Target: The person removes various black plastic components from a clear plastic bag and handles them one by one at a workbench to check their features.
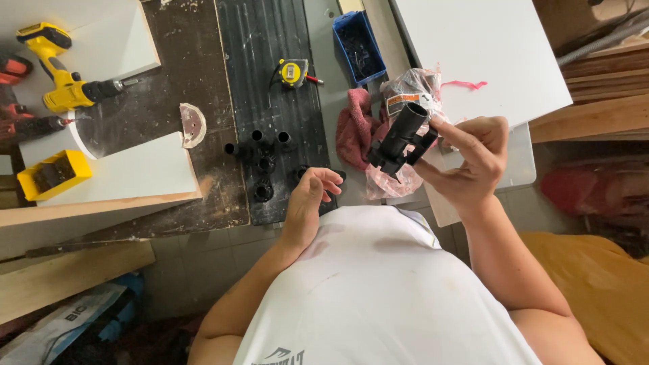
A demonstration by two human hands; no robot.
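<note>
The right hand [473, 162] grips a black plastic tube fitting [400, 138] above the bench edge, probably light, rigid, best pinched at its flanged base, while the empty left hand [307, 199] hangs loosely curled.

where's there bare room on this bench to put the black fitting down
Free: the white panel beyond the right hand, which holds the black fitting, and the dark ribbed mat between the tape measure and the bench's far edge. Crowded: the black plastic pieces by the left hand, and the pink rag and bag.
</note>
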